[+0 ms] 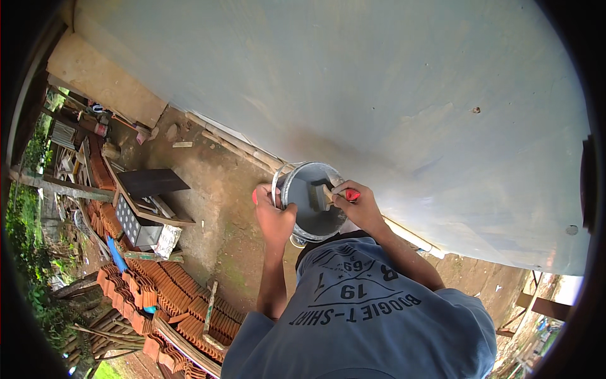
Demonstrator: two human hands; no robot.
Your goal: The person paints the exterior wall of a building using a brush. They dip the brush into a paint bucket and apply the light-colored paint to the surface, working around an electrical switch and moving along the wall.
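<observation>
In front of my body, a bucket (314, 167) with a pale rim holds grey paint (314, 221). My left hand (275, 218) is closed on the bucket's left side, by its wire handle, and a bit of red shows beside the fingers. My right hand (357, 207) grips a paintbrush (327, 194) with a red handle end. The brush's bristles point into the bucket; whether they touch the paint, I cannot tell. Just beyond the bucket rises a wall (404, 95) with an uneven bluish-grey coat.
Bamboo poles (235, 146) lie along the wall's foot. To the left stands wooden furniture (151, 205) with a dark panel, on bare ground (221, 208). Stacked orange roof tiles (183, 294) and a loose wooden frame piece (210, 306) lie at the lower left.
</observation>
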